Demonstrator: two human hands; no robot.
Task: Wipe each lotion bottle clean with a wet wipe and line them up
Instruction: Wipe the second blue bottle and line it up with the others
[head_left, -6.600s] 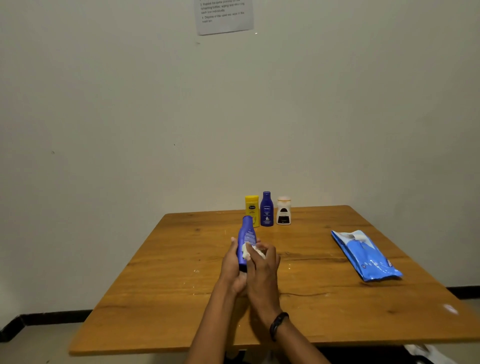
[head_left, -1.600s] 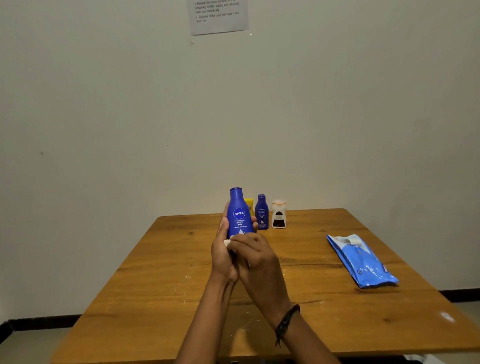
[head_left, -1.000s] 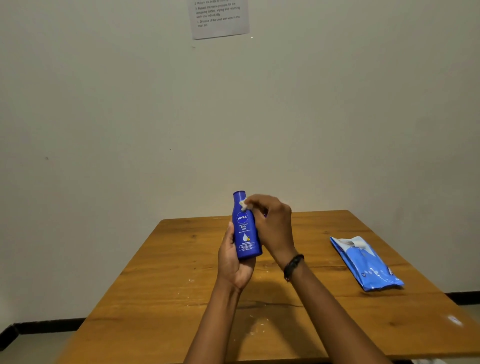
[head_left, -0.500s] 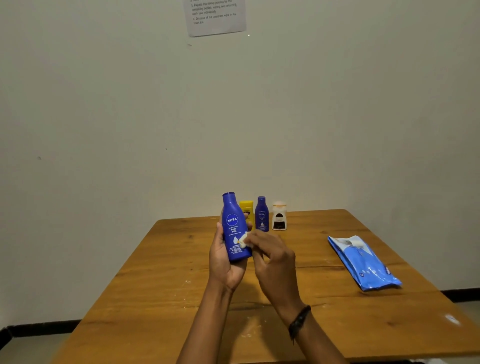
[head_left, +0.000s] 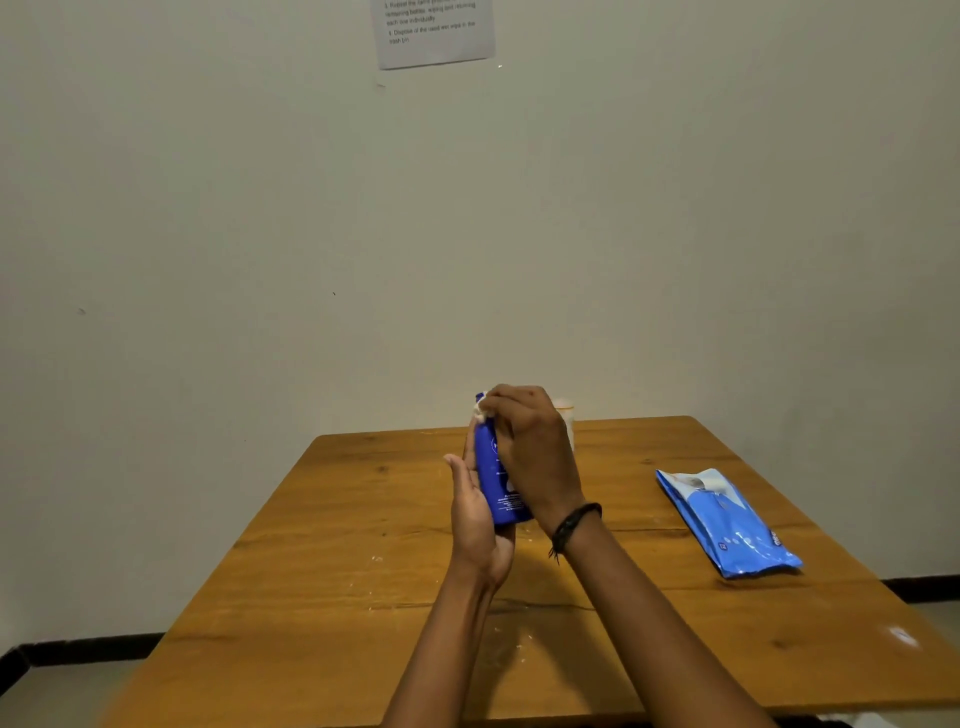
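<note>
Blue bottle (head_left: 497, 483) held in our left hand (head_left: 475, 525); our right hand (head_left: 532, 452) pinches the wet wipe (head_left: 480, 411) at its cap. We should rotate it, wiping downward.

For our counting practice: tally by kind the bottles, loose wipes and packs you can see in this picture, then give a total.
Bottles: 2, the blue bottle in the left hand, the white bottle half hidden behind the right hand
Loose wipes: 1, the wet wipe in the right hand
Packs: 1, the wipe pack
Total: 4
</note>
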